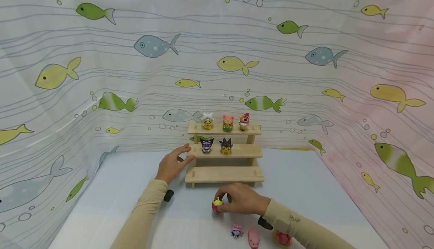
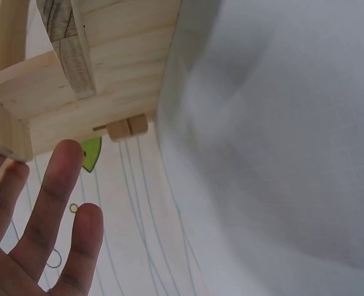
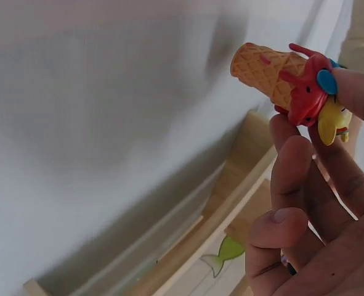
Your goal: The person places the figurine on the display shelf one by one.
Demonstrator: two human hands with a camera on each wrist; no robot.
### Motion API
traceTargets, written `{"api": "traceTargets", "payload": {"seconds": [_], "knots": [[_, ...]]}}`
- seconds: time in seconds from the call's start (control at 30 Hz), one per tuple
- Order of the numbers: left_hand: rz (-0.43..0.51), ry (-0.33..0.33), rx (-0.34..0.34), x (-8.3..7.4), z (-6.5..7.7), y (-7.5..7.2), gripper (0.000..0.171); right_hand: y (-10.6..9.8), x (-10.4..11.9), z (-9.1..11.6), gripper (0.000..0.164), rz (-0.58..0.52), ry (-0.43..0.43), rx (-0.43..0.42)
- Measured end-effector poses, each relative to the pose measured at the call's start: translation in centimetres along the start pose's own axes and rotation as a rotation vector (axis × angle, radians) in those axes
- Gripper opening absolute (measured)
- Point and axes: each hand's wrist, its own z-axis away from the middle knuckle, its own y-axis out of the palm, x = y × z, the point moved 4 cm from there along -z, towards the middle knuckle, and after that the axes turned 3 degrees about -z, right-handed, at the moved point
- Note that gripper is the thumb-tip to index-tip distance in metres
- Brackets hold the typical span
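Observation:
My right hand [image 1: 243, 199] pinches a small toy figurine [image 1: 217, 206] in front of the wooden three-step display stand [image 1: 224, 175]. In the right wrist view the figurine [image 3: 269, 71] has a waffle-cone base, a red melted-looking middle and a yellow top, held between thumb and fingers. My left hand [image 1: 171, 166] is at the left end of the stand's middle step, fingertips right at its edge. The left wrist view shows those fingers [image 2: 52, 191] extended beside the wood. A purple-and-black figurine [image 1: 206, 146] and a yellow one with dark ears [image 1: 226, 147] stand on the middle step.
On the top step are a white-and-yellow figurine [image 1: 207, 121], a pink-and-green one [image 1: 228, 123] and a red-topped one [image 1: 243, 121]. Near the front of the table lie a purple figurine [image 1: 236, 231], a pink pig [image 1: 253, 238] and a red-pink toy [image 1: 283, 238] beside my right sleeve.

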Motion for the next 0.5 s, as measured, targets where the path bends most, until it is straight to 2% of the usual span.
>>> {"api": "traceTargets", "payload": {"seconds": [0.3,0.5], "knots": [[0.004,0.006,-0.007,-0.2,0.0,0.0,0.050,-2.0,-1.3,0.7,0.022,-0.066,0.041,-0.067],[0.001,-0.004,-0.003,0.0,0.0,0.2,0.051,-3.9,-2.2,1.2,0.025,-0.063,0.066,-0.151]]}}
